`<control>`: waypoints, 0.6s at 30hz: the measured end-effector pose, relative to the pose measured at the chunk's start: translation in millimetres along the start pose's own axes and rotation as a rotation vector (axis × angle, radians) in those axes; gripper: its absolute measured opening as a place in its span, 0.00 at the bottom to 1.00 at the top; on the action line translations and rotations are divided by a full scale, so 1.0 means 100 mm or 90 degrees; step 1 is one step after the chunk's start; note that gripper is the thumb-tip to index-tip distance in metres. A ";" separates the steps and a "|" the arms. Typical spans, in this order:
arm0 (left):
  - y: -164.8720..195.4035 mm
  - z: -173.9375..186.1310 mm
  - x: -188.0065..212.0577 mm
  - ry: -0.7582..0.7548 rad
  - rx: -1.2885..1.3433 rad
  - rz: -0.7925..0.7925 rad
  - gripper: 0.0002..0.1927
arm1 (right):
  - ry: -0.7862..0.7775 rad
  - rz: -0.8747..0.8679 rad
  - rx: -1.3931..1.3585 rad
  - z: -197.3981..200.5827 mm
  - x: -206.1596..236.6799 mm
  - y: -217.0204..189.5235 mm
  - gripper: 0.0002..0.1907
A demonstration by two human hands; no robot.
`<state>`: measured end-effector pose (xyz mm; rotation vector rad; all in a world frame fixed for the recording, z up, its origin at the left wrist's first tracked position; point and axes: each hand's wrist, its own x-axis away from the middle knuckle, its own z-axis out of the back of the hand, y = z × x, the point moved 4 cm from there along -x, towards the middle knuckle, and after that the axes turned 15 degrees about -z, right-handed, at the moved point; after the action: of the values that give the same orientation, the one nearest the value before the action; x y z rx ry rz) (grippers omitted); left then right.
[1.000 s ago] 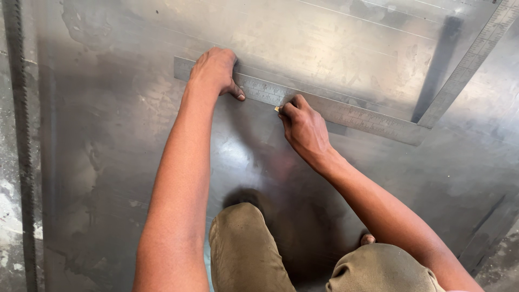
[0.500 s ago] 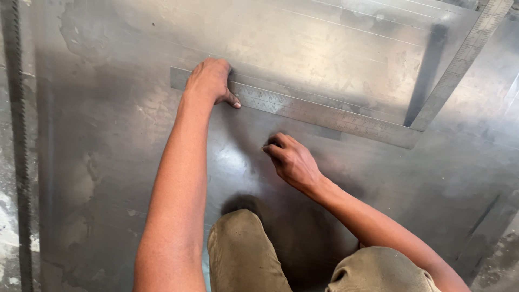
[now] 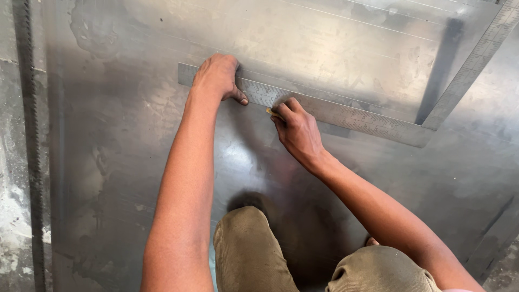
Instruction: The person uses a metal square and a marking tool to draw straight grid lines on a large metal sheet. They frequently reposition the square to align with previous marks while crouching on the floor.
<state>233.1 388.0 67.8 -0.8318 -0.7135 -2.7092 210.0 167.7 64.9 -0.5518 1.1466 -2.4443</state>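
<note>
A large grey metal sheet (image 3: 124,162) lies flat under me. On it rests a steel L-shaped square (image 3: 351,116), its long arm running left to right and its short arm rising at the right. My left hand (image 3: 216,75) presses down on the left end of the long arm, fingers spread over it. My right hand (image 3: 297,130) is closed around a small yellow-tipped marking tool (image 3: 270,111), whose tip touches the near edge of the square just right of my left thumb.
My knees in khaki trousers (image 3: 254,254) sit at the bottom centre on the sheet. A dark ribbed bar (image 3: 30,135) runs along the sheet's left edge, with rough concrete floor (image 3: 11,227) beyond it.
My right hand pulled back toward me from the square's edge, then returned to the edge further left, close to my left thumb. My left hand kept pressing the square.
</note>
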 end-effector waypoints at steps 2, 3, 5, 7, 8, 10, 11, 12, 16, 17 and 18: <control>0.00 0.00 0.00 0.002 -0.006 -0.009 0.35 | 0.004 0.005 0.007 0.00 0.01 0.00 0.06; 0.00 0.00 -0.01 0.003 -0.009 -0.014 0.35 | 0.003 0.005 0.007 0.00 0.02 0.00 0.06; -0.01 -0.01 -0.02 -0.002 -0.006 -0.011 0.35 | 0.002 0.006 0.012 -0.01 0.03 0.01 0.06; -0.02 -0.02 -0.02 -0.001 -0.007 -0.009 0.36 | -0.002 0.008 0.022 -0.03 0.03 0.02 0.06; -0.03 -0.03 -0.02 0.002 -0.009 -0.009 0.36 | -0.011 0.003 0.040 -0.06 0.01 0.04 0.06; -0.03 -0.04 -0.02 0.006 -0.013 -0.013 0.36 | -0.033 -0.007 0.078 -0.10 -0.02 0.08 0.06; -0.03 -0.04 -0.01 0.008 -0.016 -0.017 0.36 | -0.039 -0.008 0.077 -0.12 -0.05 0.11 0.05; -0.04 -0.04 -0.01 0.011 -0.020 -0.022 0.36 | -0.044 -0.008 0.075 -0.13 -0.08 0.14 0.04; -0.04 0.00 -0.03 0.035 -0.024 -0.035 0.38 | -0.306 -0.049 0.102 -0.31 -0.03 0.25 0.04; -0.04 0.00 -0.03 0.030 -0.024 -0.031 0.38 | -0.495 -0.044 0.093 -0.43 0.10 0.25 0.04; -0.04 0.00 -0.03 0.019 -0.024 -0.029 0.38 | -0.685 -0.045 0.079 -0.52 0.29 0.23 0.07</control>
<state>234.3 392.1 64.2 -0.7911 -0.6847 -2.7776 163.5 172.9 21.7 -1.5922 0.4994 -1.7448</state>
